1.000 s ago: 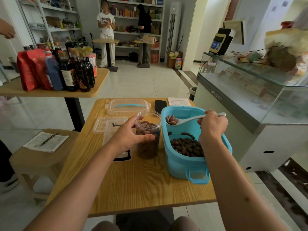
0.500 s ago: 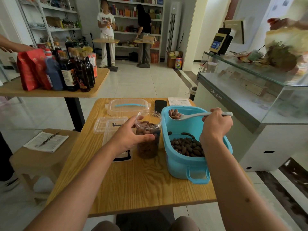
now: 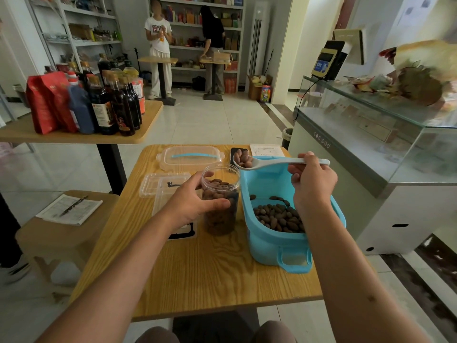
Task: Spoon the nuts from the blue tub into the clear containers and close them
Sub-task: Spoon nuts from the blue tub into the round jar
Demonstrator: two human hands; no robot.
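We grip the clear jar (image 3: 220, 201) mid-frame with our left hand (image 3: 191, 205) | blue tub (image 3: 284, 233) right of it | right hand (image 3: 312, 184) pinches loaded spoon (image 3: 269, 162) above: keep level, tip over jar mouth.

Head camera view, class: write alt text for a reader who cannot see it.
A right hand holds a white plastic spoon loaded with brown nuts over the far end of a blue plastic tub, beside a clear round plastic jar of nuts steadied by the left hand. Both stand on a wooden table.
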